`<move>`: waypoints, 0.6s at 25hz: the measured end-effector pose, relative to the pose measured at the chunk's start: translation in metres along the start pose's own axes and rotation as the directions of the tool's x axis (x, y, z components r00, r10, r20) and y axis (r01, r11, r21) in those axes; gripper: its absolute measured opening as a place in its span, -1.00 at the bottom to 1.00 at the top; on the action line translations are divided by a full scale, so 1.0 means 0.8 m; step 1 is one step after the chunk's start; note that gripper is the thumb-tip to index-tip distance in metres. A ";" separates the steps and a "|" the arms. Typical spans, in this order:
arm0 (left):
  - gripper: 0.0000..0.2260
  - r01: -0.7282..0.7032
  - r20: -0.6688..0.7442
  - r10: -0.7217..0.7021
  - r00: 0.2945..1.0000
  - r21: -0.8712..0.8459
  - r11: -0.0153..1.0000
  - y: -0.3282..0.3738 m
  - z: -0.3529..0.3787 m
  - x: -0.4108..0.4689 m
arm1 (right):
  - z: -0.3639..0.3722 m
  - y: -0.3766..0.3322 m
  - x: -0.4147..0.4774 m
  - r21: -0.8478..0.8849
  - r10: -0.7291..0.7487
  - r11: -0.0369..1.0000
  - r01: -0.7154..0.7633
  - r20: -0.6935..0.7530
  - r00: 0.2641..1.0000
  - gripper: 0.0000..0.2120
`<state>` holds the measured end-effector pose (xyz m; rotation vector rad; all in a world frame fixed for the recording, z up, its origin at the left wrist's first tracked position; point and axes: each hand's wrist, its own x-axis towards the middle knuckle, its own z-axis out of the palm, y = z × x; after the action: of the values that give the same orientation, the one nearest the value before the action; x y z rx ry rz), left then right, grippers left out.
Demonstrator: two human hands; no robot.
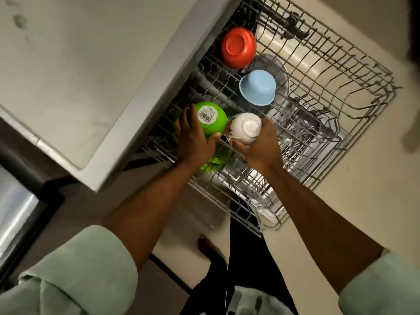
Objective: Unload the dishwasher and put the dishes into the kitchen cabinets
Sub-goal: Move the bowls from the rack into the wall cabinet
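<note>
Both were in at the pulled-out dishwasher rack (384, 72): the left hand (193, 139) clasped an upturned green bowl (211, 119), the right hand (259, 144) gripped an upturned white bowl (246, 128) just beside it. Beyond them sat an orange bowl (238, 47) and a blue bowl (258, 87), both upside down.

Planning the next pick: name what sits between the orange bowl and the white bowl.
The light blue bowl, upside down in the rack, sits between the orange bowl and the white bowl in the right hand; the head view shows it.
</note>
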<state>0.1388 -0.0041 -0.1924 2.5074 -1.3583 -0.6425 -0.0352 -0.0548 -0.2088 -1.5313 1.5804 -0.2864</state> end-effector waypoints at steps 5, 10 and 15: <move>-0.12 -0.014 0.019 0.020 1.000 -0.256 0.967 -0.019 -0.043 -0.100 | -0.024 -0.030 -0.105 0.040 -0.062 0.997 0.065 -0.077 0.995 -0.14; -0.15 -0.040 -0.092 0.008 0.996 -0.342 0.939 -0.068 -0.101 -0.242 | -0.031 -0.065 -0.243 0.017 -0.125 0.992 0.128 -0.121 0.985 -0.13; -0.15 0.004 -0.223 -0.099 0.970 -0.389 0.921 -0.146 -0.171 -0.385 | -0.011 -0.101 -0.377 -0.038 -0.243 0.970 0.241 -0.065 0.968 -0.13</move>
<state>0.1428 0.3148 -0.0333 2.2212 -0.9729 -0.5347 -0.0345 0.1936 -0.0193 -1.7577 1.4555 -0.4585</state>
